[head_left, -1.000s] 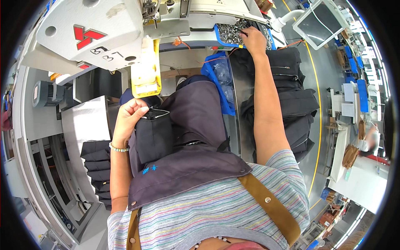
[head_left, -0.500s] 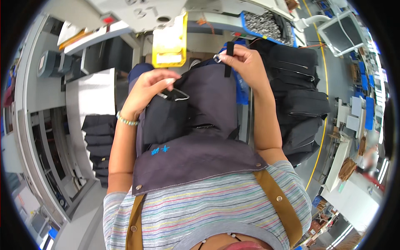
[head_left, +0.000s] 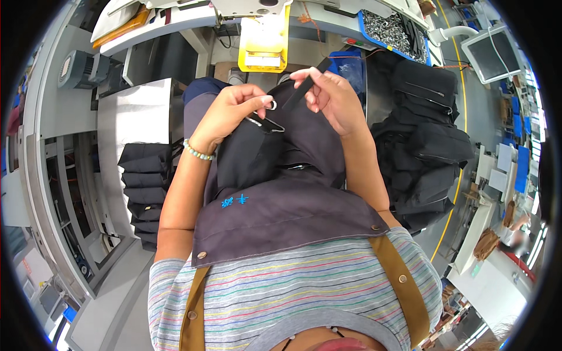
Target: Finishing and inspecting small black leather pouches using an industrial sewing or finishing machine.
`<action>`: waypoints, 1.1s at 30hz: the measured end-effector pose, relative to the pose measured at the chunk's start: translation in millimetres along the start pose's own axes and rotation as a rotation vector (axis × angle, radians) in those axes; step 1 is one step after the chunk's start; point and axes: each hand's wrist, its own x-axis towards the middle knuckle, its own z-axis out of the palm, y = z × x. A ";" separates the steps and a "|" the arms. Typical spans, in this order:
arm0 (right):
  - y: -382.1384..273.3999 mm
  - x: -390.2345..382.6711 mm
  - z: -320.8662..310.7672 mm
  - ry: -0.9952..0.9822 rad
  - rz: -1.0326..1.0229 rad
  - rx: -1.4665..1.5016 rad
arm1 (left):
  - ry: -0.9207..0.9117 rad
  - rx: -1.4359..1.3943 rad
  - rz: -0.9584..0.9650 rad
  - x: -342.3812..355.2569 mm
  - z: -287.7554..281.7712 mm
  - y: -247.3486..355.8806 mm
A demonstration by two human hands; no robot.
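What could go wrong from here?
The small shiny ring sits at the left hand's fingertips; it might slip and drop.
The black strap has a free lower end beyond the right hand; it could twist.
The black pouch rests on the apron; leg movement might shift it.

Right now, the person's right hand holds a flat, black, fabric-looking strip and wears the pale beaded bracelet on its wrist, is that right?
Not quite: the pale beaded bracelet is on the left hand's wrist, as the head view shows. The right hand does hold the flat, black, fabric-looking strip.
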 end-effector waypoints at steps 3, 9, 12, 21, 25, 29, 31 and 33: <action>0.4 0.9 -11.1 -0.052 -0.040 0.424 | 0.147 -0.246 -0.086 -3.9 -0.8 -4.4; 9.9 -0.1 -13.4 0.035 -0.094 0.512 | 0.162 -0.380 0.003 -0.2 7.2 -8.2; 11.8 -1.3 -9.8 0.050 -0.098 0.498 | 0.145 -0.404 0.049 -1.0 6.9 -9.2; 15.3 0.0 -3.5 0.143 -0.160 0.260 | 0.175 -0.423 0.021 0.6 3.7 -17.2; 14.4 -0.6 -1.1 0.167 -0.133 0.361 | 0.220 -0.419 -0.023 2.1 6.7 -17.6; 13.7 -4.1 4.8 0.057 -0.234 0.353 | 0.239 -0.474 0.017 5.4 10.5 -17.8; 14.4 -5.4 6.1 0.066 -0.242 0.311 | 0.232 -0.502 0.027 6.8 12.7 -18.4; 16.3 -5.9 6.1 0.009 -0.211 0.294 | 0.241 -0.542 0.068 8.2 15.0 -19.0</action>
